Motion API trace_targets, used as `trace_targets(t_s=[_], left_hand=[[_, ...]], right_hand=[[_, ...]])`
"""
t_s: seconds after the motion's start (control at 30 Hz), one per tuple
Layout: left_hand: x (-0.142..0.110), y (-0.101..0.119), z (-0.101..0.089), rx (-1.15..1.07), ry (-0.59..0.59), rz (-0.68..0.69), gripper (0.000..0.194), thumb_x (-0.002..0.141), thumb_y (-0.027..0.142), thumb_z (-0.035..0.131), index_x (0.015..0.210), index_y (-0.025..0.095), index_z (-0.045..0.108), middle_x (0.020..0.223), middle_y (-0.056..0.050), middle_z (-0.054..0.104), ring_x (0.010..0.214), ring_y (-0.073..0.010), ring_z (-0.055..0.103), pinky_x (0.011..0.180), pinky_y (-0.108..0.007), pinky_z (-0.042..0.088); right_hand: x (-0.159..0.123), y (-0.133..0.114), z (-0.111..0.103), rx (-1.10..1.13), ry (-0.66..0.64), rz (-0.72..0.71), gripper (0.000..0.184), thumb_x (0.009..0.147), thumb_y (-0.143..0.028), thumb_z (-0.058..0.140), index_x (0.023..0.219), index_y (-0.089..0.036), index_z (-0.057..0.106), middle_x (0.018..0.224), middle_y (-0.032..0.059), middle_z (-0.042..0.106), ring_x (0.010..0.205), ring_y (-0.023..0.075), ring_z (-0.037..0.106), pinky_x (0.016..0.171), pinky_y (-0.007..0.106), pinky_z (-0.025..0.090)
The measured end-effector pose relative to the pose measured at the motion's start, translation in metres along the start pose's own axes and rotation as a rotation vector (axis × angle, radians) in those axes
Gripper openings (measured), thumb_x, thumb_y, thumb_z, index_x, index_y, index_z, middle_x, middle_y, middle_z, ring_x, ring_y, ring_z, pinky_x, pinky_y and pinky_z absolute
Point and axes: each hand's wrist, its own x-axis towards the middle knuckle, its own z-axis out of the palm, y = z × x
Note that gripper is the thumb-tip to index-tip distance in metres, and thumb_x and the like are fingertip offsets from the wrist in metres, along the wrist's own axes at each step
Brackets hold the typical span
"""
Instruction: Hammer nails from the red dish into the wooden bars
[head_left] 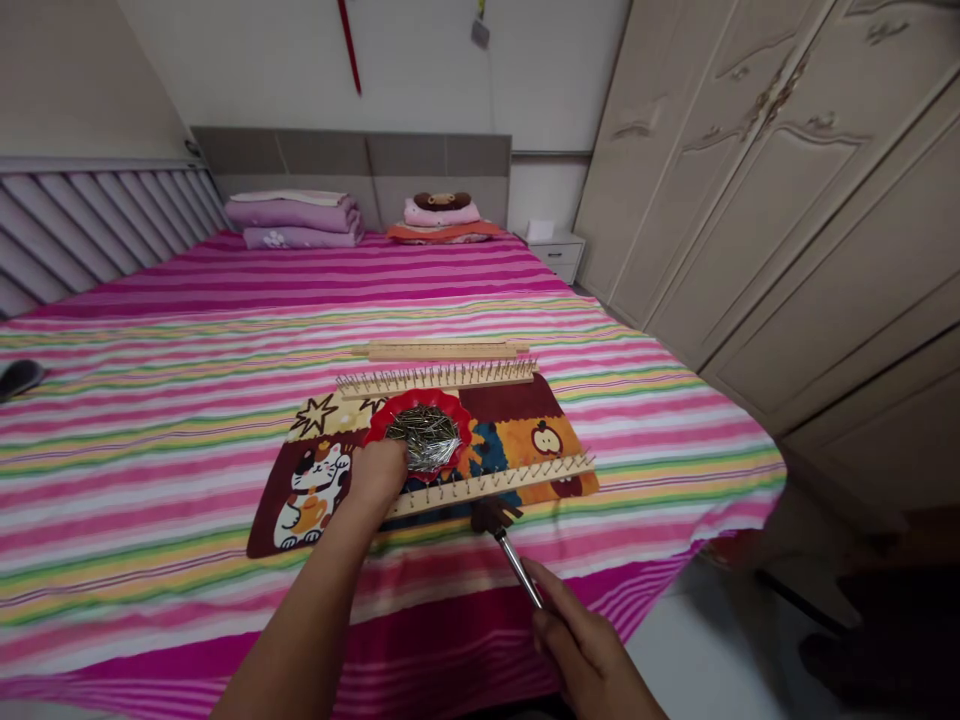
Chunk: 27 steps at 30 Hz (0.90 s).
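My left hand (381,472) is closed at the near left rim of a red scalloped bowl (466,428). Its fingertips are hidden, so anything in them cannot be made out. Loose nails (427,432) fill the bowl. My right hand (574,635) grips a claw hammer (517,568) with a silver shaft; its dark head hangs by the front edge of a wooden strip (491,484). Nails stand in a row along this strip, some leaning. Behind the bowl lies another strip (442,378), densely set with upright nails.
A patterned mat (517,403) lies under the bowl and strips, on a striped bed (187,420). Past them is a bare wooden piece (442,350). Folded bedding (296,218) sits by the headboard; a wardrobe (750,200) stands at right. A dark object (21,377) lies far left.
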Motion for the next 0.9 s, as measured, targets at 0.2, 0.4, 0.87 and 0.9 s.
trace_targets(t_s=[0.2,0.4,0.87,0.9], left_hand=[[-0.006,-0.021,-0.012,-0.234,0.077,-0.034,0.014,0.072,0.017,0.052,0.074,0.019,0.066,0.079,-0.006,0.070,0.077,-0.0187,0.062,0.068,-0.027,0.041],[-0.033,-0.038,-0.015,-1.345,0.093,-0.241,0.022,0.057,0.028,0.071,0.074,0.016,0.064,0.063,0.001,0.064,0.057,-0.0101,0.056,0.058,-0.023,0.045],[-0.081,-0.042,0.017,-1.853,0.088,-0.399,0.033,0.048,0.018,0.079,0.077,0.015,0.064,0.062,0.000,0.067,0.052,-0.0088,0.060,0.050,-0.019,0.049],[-0.084,-0.044,0.021,-1.867,0.076,-0.410,0.032,0.048,0.017,0.079,0.076,0.014,0.065,0.064,-0.001,0.068,0.054,-0.0090,0.061,0.051,-0.019,0.050]], right_hand=[[0.000,-0.004,0.003,0.007,0.024,0.014,0.050,0.087,-0.041,0.051,0.133,-0.021,0.052,0.054,-0.0050,0.046,0.056,0.0145,0.049,0.065,0.025,0.048],[-0.001,-0.003,0.007,0.035,0.040,0.043,0.051,0.086,-0.041,0.052,0.132,-0.020,0.053,0.051,-0.0057,0.044,0.050,0.0128,0.045,0.057,0.024,0.047],[-0.001,0.007,0.005,-0.070,-0.024,0.007,0.049,0.090,-0.038,0.046,0.137,-0.023,0.048,0.060,-0.0036,0.052,0.053,0.0132,0.046,0.059,0.025,0.047],[-0.001,0.010,0.004,-0.072,-0.035,0.012,0.049,0.091,-0.038,0.046,0.137,-0.022,0.047,0.058,-0.0042,0.050,0.052,0.0130,0.045,0.058,0.024,0.046]])
